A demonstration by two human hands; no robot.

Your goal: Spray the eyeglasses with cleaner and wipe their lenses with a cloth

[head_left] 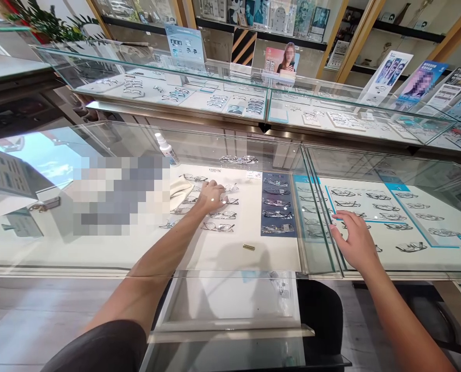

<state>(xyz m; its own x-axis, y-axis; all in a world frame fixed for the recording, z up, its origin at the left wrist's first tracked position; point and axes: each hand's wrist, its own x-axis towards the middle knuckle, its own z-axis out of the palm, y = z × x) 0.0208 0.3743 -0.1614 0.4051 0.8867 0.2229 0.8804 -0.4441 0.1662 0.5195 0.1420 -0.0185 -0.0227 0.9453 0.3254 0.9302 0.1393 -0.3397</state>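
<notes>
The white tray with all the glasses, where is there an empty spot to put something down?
The white tray is bare along its near edge, between the rows of glasses and the tray's front, apart from a small brass piece. Farther back it is crowded: the left hand rests among the glasses, with a cloth beside it and the dark blue card full of frames.

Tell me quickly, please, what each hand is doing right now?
Left hand: inside the case, fingers curled down on the eyeglasses; whether it grips a pair cannot be told.
Right hand: open, flat on the glass top, holding nothing.
</notes>
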